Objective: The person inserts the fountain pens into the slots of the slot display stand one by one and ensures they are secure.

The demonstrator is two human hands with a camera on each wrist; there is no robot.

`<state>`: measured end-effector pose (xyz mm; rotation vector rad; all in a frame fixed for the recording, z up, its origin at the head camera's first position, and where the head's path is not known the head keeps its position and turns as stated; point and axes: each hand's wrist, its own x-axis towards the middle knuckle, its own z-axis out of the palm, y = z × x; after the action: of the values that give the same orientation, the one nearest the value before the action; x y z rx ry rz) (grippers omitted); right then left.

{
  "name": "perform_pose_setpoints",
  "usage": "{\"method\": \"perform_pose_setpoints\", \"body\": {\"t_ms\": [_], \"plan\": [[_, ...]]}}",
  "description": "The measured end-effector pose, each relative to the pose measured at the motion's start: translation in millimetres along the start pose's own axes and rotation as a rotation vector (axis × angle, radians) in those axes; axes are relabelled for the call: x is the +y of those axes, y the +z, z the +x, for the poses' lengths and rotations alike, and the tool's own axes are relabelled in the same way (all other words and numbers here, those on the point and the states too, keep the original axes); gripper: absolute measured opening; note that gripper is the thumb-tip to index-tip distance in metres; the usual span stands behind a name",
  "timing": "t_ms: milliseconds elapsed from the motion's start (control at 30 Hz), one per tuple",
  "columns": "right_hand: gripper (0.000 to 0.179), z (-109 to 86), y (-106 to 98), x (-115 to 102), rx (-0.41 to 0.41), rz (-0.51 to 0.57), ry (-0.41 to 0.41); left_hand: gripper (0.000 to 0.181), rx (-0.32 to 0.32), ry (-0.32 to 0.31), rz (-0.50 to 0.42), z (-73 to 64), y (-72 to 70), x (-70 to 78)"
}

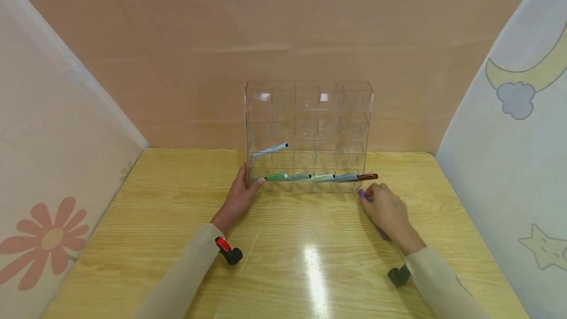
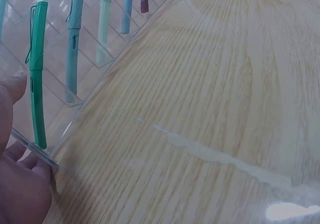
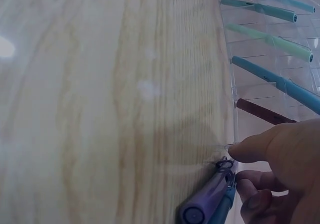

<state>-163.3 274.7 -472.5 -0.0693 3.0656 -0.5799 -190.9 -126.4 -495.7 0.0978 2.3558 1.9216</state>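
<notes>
A clear acrylic pen rack (image 1: 305, 139) stands near the back of the table. My left hand (image 1: 241, 196) grips its lower left side, the thumb in front and the other fingers behind. At the lower right corner, the curled fingers of my right hand (image 1: 390, 210) pinch a purple pen (image 3: 207, 196); a blue pen (image 3: 223, 206) lies alongside it, partly hidden. Along the bottom row rest a green pen (image 2: 37, 84), a teal pen (image 2: 73, 59), a pale green pen (image 1: 325, 177), a blue pen (image 1: 347, 177) and a brown pen (image 1: 367, 176). A light blue pen (image 1: 270, 149) sits one row higher at left.
The rack stands on a wood-grain table (image 1: 283, 240) close to a tan backdrop (image 1: 195, 87). Pale printed panels flank both sides, with a flower (image 1: 53, 240) on the left and a moon (image 1: 527, 75) on the right.
</notes>
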Motion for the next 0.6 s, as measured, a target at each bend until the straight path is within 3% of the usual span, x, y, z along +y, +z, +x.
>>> {"method": "perform_pose_setpoints", "body": {"t_ms": [600], "plan": [[0.039, 14.3, -1.6, -1.5, -0.053, -0.054, 0.019, 0.082, 0.002, -0.002, -0.006, -0.8, -0.7, 0.9]]}}
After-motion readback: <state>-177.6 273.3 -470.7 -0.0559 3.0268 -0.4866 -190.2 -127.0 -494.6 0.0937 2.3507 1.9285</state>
